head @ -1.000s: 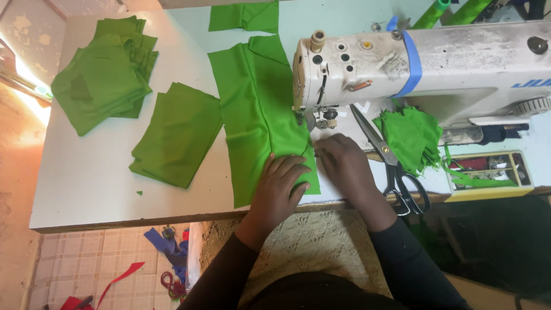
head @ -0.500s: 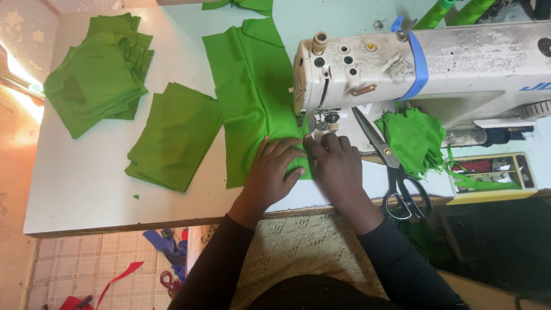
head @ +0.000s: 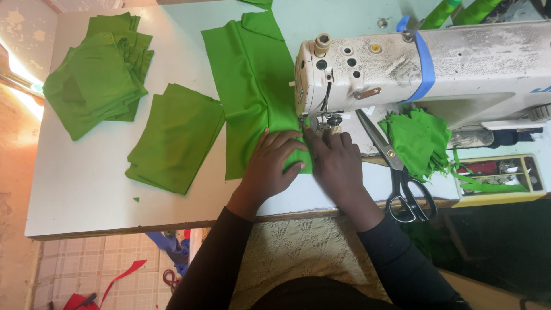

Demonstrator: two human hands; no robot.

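While lying flat on the white surface, green cloth stretches from the far edge down to the foot of the sewing machine. Left hand open, palm down, fingers spread on the near end of the cloth. Right hand open too, flat, fingertips pressing the cloth edge just under the needle. Both hands side by side, almost touching. No gripping, only pressing.

Looks soft, thin and light, so likely to bend, wrinkle and slide easily. Probably best held with flat fingers near the needle, one hand on each side of the seam, not pinched up.

Left of the cloth, a folded green piece, and past that a bigger pile of green pieces. Right of the hands, black-handled scissors lying on the surface, with a heap of green scraps beside them. Further right, a small yellow tray. Blue tape wrapped around the machine arm.
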